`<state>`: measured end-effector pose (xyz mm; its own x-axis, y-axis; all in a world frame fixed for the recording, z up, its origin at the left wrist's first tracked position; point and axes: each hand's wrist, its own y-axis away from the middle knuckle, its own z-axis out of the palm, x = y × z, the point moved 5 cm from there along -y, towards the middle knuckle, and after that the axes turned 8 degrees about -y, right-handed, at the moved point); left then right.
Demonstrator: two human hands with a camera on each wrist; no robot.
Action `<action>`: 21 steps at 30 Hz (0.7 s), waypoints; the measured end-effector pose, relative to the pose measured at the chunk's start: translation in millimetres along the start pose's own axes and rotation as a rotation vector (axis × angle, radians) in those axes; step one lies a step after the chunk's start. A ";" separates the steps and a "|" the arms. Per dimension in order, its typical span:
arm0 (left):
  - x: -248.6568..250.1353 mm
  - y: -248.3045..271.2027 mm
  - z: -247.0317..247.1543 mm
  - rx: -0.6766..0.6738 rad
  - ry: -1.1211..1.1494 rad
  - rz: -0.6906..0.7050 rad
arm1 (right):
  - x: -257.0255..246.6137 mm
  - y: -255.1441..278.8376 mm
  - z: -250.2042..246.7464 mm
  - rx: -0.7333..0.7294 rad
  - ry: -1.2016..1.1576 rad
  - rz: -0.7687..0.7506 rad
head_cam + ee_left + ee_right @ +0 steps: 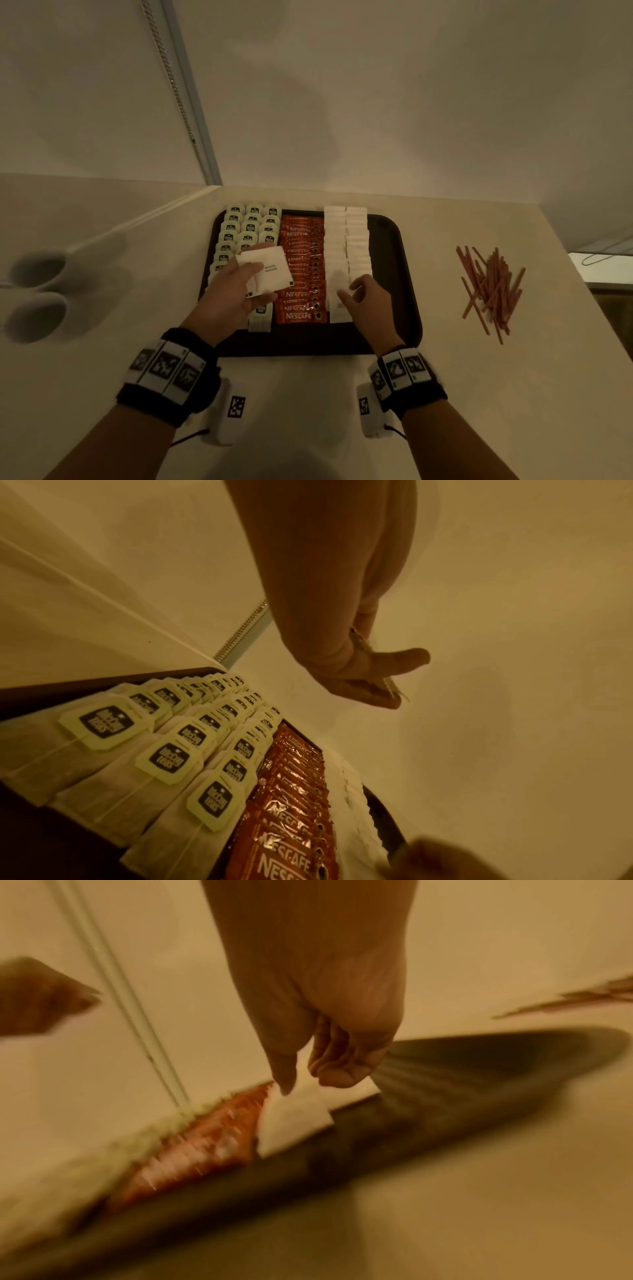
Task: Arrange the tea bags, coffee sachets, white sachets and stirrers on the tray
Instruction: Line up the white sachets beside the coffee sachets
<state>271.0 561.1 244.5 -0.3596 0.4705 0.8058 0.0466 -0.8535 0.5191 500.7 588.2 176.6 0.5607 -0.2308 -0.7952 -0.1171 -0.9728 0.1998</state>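
Left hand (233, 291) grips white sachets (270, 270); right hand (366, 298) pinches one.

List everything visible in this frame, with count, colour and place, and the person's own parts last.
dark rectangular plastic tray: one, on the pale counter.
tagged paper tea bags: three rows, pale green tags, tray's left side.
orange Nescafe coffee sachets: one overlapping column, tray's middle.
white paper sachets: two columns, right of the coffee.
reddish-brown stirrers: loose pile, on the counter right of the tray.
white cups: two, blurred, counter's left.
left hand: holds a stack of white sugar sachets.
right hand: fingers on a white sachet at the column's near end.
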 end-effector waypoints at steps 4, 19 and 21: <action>6.3 0.3 7.0 -0.021 -0.116 0.104 | -72.3 22.0 13.4 -0.303 -0.557 -0.034; 16.0 3.4 4.9 -0.002 -0.062 0.159 | -91.3 18.4 -5.4 -0.262 -0.652 -0.058; 15.3 1.5 -2.7 0.007 -0.005 0.129 | -67.1 9.0 -23.0 -0.147 -0.627 -0.011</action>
<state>263.0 566.4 256.9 -0.3457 0.3582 0.8673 0.0984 -0.9054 0.4131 480.9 595.4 244.9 -0.0293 -0.2315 -0.9724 0.0247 -0.9727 0.2308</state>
